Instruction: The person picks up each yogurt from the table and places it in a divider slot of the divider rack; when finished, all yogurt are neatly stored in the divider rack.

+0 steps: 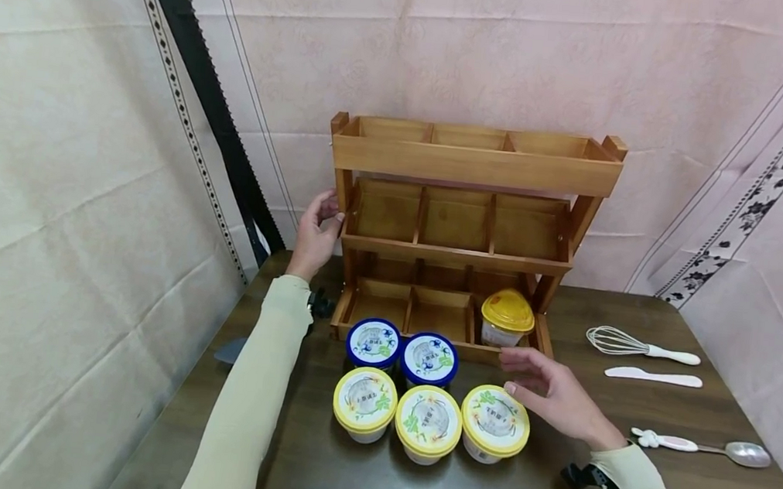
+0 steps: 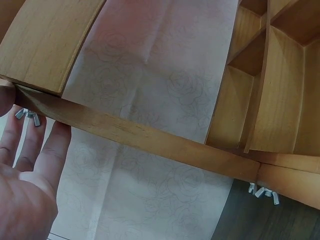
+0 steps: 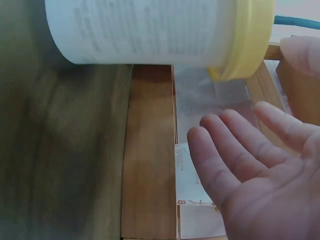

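Observation:
A three-tier wooden rack (image 1: 475, 166) stands at the back of the table. My left hand (image 1: 315, 234) touches its left side post (image 2: 150, 137), the fingers fairly straight beside a wing nut (image 2: 29, 116). Over the table, my right hand (image 1: 556, 391) is held with its fingers extended and nothing in them. Beside its thumb stands a yellow-lidded tub (image 1: 495, 420), also close to the fingers in the right wrist view. Two more yellow-lidded tubs (image 1: 365, 401) and two blue-lidded tubs (image 1: 373, 342) stand to the left. In the bottom tier's right compartment sits a tub with a domed yellow lid (image 1: 507, 313).
At the right of the table lie a whisk (image 1: 641, 346), a white knife (image 1: 652, 376) and a spoon (image 1: 702, 447). A dark flat object (image 1: 231, 350) shows partly behind the left sleeve. Pale cloth (image 1: 485, 58) hangs behind the table and along both sides.

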`<state>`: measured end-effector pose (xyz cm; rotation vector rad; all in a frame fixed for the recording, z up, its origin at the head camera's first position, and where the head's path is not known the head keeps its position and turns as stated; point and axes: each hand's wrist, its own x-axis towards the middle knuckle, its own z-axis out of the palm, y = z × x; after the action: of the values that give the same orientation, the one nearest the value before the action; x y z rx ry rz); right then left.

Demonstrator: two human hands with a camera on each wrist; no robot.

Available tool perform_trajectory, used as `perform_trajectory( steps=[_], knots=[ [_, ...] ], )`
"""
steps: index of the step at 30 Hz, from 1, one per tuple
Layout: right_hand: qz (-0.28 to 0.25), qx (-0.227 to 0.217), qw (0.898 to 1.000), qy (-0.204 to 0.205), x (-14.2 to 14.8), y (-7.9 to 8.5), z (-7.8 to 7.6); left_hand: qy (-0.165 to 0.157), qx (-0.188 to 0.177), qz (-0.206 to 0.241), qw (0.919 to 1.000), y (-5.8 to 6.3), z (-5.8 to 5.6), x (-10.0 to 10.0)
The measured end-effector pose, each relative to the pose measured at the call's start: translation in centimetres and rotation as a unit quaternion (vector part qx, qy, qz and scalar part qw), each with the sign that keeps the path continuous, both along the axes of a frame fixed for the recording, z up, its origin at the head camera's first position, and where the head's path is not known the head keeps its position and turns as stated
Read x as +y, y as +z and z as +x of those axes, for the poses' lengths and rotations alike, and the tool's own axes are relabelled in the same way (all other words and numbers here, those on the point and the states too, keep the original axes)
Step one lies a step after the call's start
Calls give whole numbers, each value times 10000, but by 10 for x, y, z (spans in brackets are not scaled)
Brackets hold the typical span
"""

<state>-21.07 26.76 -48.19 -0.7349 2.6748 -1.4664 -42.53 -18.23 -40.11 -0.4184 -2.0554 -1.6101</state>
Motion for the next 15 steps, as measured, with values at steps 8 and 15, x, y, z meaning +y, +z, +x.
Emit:
perform_trajectory(
  steps=[8,15],
  knots=[
    [180,-393,9987,275,-1,-3,20,28,9,-65,10000,-4,-2,-1],
    [27,-499,9956,794,2,-11,33,46,1,-20,10000,-2,-3,-1]
  ],
)
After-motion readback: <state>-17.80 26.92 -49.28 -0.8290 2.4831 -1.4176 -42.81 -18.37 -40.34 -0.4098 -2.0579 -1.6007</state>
